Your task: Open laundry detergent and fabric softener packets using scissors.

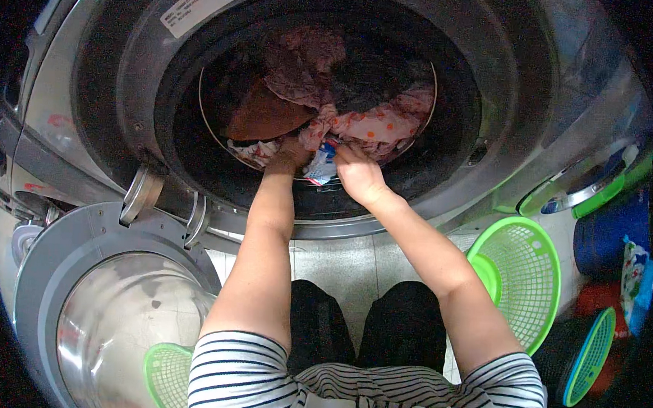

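Note:
Both hands reach through the open round mouth of a front-loading washing machine's drum (202,100). My right hand (360,171) has its fingers closed on the edge of a blue-and-white item (322,165), a cloth or a packet, at the front of the opening. Just left of it, my left hand (295,151) is dim and partly hidden among the laundry. Its fingers do not show clearly. Beyond the hands lie a pink cloth with orange dots (375,125), a brown cloth (270,114) and a crumpled pinkish cloth (302,63).
The washer's round door (115,234), with its glass bowl (134,316), hangs open at left. A green plastic basket (528,286) stands on the tiled floor (335,263) at right. Farther right are a blue container (609,230) and a green-and-blue basket (591,356).

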Demonstrator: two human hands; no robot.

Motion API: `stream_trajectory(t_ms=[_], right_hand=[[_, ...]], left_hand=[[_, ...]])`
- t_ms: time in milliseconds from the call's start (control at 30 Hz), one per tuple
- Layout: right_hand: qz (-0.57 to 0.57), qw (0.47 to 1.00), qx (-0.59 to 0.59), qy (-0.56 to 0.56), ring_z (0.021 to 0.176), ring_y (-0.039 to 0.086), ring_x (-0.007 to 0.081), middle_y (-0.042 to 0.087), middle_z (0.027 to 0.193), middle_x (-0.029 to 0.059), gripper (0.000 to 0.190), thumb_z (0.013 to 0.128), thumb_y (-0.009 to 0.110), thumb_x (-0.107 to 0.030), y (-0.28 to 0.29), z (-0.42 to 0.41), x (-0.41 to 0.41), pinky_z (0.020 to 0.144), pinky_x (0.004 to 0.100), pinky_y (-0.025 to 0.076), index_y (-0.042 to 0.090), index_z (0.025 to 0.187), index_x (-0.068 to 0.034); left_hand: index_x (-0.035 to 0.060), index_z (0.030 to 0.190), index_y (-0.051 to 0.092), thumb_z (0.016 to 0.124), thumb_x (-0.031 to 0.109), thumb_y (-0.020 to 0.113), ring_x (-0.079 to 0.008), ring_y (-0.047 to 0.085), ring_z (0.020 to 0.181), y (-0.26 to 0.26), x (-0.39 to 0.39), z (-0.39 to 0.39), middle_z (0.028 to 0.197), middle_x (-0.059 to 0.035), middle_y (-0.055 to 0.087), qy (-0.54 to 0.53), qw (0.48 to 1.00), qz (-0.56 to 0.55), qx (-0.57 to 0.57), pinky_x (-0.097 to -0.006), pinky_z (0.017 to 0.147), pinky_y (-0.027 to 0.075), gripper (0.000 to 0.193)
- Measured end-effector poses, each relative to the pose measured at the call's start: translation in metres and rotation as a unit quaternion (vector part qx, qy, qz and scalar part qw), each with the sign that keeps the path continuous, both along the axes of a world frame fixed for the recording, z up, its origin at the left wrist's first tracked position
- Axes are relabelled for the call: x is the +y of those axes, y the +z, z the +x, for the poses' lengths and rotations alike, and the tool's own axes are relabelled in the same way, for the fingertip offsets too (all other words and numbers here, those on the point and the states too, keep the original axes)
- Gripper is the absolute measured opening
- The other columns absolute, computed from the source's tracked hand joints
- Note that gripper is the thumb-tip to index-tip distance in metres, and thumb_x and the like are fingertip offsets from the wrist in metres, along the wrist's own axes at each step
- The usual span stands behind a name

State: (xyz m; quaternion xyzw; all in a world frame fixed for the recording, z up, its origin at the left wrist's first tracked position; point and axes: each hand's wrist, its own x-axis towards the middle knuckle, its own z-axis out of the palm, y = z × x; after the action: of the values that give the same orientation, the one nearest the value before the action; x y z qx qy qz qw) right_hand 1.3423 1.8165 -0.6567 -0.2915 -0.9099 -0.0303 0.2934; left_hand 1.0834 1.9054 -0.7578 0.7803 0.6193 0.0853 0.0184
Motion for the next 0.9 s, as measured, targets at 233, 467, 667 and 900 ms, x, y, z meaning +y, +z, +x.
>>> stream_trajectory(t_ms=[233,467,667,900], right_hand=[[0.061,0.99,0.114,-0.064,0.094,0.055,0.0318,0.054,0.097,0.0125,0.015,0.069,0.061,-0.007,-0.01,0.006,0.006,0.078,0.0401,0.05,0.057,0.083,-0.003],[0.015,0.992,0.121,-0.018,0.094,0.055,0.0328,0.054,0.099,0.0139,0.018,0.069,0.062,-0.008,0.005,-0.009,-0.011,0.077,0.0403,0.05,0.056,0.084,-0.002],[0.057,0.991,0.116,-0.014,0.097,0.054,0.0307,0.053,0.099,0.0118,0.017,0.069,0.063,-0.009,0.005,0.002,0.0,0.076,0.0387,0.051,0.056,0.084,-0.004],[-0.047,0.982,0.179,-0.022,0.101,0.053,0.0323,0.052,0.102,0.0134,0.016,0.069,0.063,-0.007,-0.008,-0.011,0.01,0.082,0.0403,0.049,0.057,0.084,-0.004]], left_hand=[[0.0085,0.142,0.03,0.083,0.016,0.044,-0.0273,0.022,0.138,0.061,-0.036,0.042,0.149,-0.0121,0.024,0.0,0.997,0.052,0.058,-0.0383,0.114,0.017,0.061],[0.0021,0.138,0.034,0.083,0.017,0.042,-0.0305,0.031,0.134,-0.009,-0.002,-0.022,0.145,-0.02,0.029,-0.033,0.99,0.079,0.114,-0.0429,0.111,0.025,0.058],[0.0015,0.135,0.038,0.082,0.017,0.045,-0.0308,0.035,0.13,-0.013,0.011,0.001,0.142,-0.02,0.033,-0.013,0.992,0.021,0.122,-0.0427,0.109,0.027,0.055],[0.0008,0.13,0.043,0.082,0.017,0.049,-0.0313,0.04,0.127,0.005,0.015,0.007,0.138,-0.02,0.039,0.029,0.988,-0.043,0.147,-0.0425,0.107,0.03,0.052]])
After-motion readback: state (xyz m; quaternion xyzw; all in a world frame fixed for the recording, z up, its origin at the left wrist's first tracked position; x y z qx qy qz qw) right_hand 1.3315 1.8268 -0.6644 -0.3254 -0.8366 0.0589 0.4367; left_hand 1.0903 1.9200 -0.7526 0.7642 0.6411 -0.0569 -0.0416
